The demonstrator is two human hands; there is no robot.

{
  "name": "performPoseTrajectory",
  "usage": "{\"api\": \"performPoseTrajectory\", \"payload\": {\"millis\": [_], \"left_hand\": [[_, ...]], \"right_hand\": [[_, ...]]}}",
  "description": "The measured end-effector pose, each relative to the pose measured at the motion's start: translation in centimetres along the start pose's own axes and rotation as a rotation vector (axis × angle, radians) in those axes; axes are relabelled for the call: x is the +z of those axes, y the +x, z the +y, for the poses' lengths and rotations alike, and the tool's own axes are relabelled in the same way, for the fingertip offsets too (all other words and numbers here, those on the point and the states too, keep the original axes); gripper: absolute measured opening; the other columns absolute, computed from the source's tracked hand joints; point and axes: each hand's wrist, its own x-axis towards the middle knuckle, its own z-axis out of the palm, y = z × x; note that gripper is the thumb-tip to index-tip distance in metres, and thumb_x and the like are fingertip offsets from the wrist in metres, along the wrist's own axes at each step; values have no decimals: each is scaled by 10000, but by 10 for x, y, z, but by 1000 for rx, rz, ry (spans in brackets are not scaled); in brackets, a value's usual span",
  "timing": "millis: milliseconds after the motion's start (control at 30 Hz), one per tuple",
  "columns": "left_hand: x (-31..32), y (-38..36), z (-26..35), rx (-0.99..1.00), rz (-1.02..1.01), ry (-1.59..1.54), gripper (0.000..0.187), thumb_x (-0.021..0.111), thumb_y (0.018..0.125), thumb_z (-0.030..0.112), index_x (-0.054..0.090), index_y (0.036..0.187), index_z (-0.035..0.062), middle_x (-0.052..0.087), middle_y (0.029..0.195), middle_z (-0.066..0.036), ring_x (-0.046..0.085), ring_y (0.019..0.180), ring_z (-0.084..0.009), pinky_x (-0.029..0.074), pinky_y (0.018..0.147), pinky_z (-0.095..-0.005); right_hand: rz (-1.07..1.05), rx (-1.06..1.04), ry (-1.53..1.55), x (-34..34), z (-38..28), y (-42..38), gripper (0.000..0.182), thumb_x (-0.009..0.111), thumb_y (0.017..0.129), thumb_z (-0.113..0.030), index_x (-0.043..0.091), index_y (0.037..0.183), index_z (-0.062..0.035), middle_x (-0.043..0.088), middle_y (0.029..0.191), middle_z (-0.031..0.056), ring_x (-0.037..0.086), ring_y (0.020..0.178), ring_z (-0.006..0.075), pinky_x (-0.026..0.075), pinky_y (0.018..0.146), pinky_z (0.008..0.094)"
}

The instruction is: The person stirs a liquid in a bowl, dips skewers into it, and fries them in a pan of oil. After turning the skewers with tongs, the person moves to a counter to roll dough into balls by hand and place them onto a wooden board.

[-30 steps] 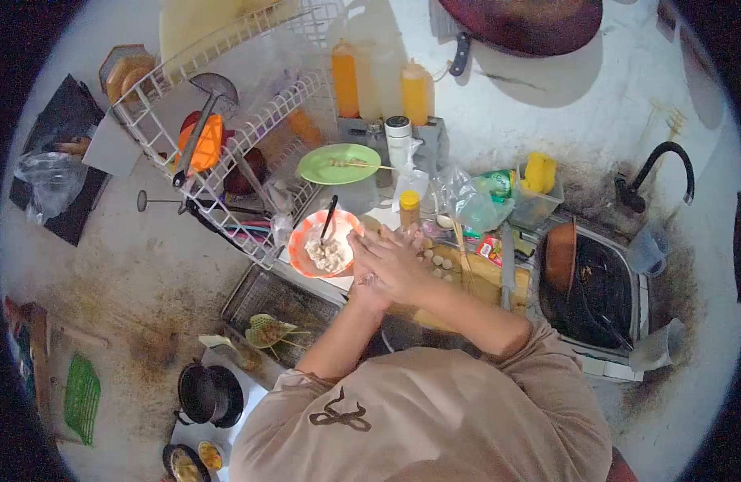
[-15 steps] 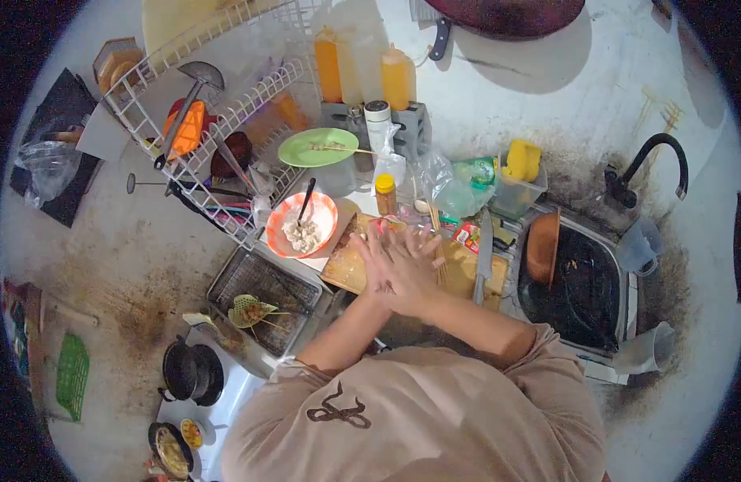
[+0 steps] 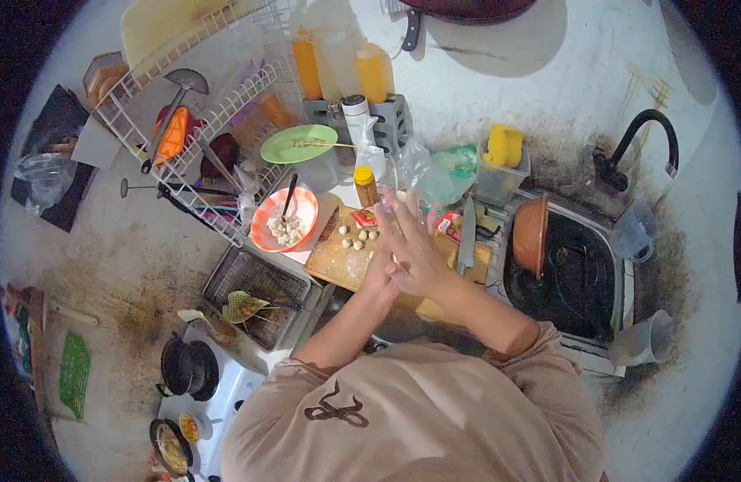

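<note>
Over the wooden board [image 3: 332, 255], my right hand [image 3: 418, 253] lies across my left hand [image 3: 380, 271], palms together. The right fingers are spread and point up and away. Most of my left hand is covered, and anything between the palms is hidden. Several small pale balls [image 3: 358, 244] sit on the board left of the hands. A red and white bowl [image 3: 262, 233] with a pale mixture and a dark-handled spoon stands at the board's left. A knife [image 3: 467, 233] lies on the board's right part, beside a red packet [image 3: 449, 226].
Behind the board stand a yellow-capped jar [image 3: 365, 186] and a green plate [image 3: 299, 145] with a skewer. A wire rack [image 3: 210, 132] is at the left, above a fryer tray [image 3: 262, 281]. The sink [image 3: 563, 273] holds a brown bowl [image 3: 530, 237]. Pans [image 3: 189, 368] stand lower left.
The hands have shifted slightly right relative to the board, showing the pale balls they hid before. The right hand now lies more across the left. The whole view has shifted a little.
</note>
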Motion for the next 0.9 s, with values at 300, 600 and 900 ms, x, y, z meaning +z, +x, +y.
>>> {"api": "performPoseTrajectory", "payload": {"millis": [300, 600, 900], "left_hand": [[-1, -3, 3, 7, -26, 20, 567, 194, 758, 576, 169, 1236, 273, 213, 1269, -68, 261, 1121, -313, 196, 872, -521], [-10, 1, 7, 9, 6, -25, 554, 196, 767, 561, 160, 1239, 273, 201, 1274, -68, 252, 1128, -309, 194, 877, -517], [-24, 4, 19, -14, -25, -153, 542, 199, 776, 545, 150, 1242, 272, 189, 1280, -67, 243, 1135, -304, 192, 882, -512]], "right_hand": [[-288, -13, -72, -10, -7, -11, 883, 567, 560, -435, 168, 1240, -38, 192, 1258, 199, 111, 1187, 340, 53, 916, 529], [-245, -133, 65, 9, -3, -16, 941, 609, 543, -336, 71, 1243, -12, 202, 1246, 216, 121, 1191, 318, 21, 920, 528], [-309, -179, 24, 20, -11, 1, 763, 514, 644, -359, 154, 1239, -44, 194, 1261, 194, 149, 1183, 327, 34, 919, 532]]}}
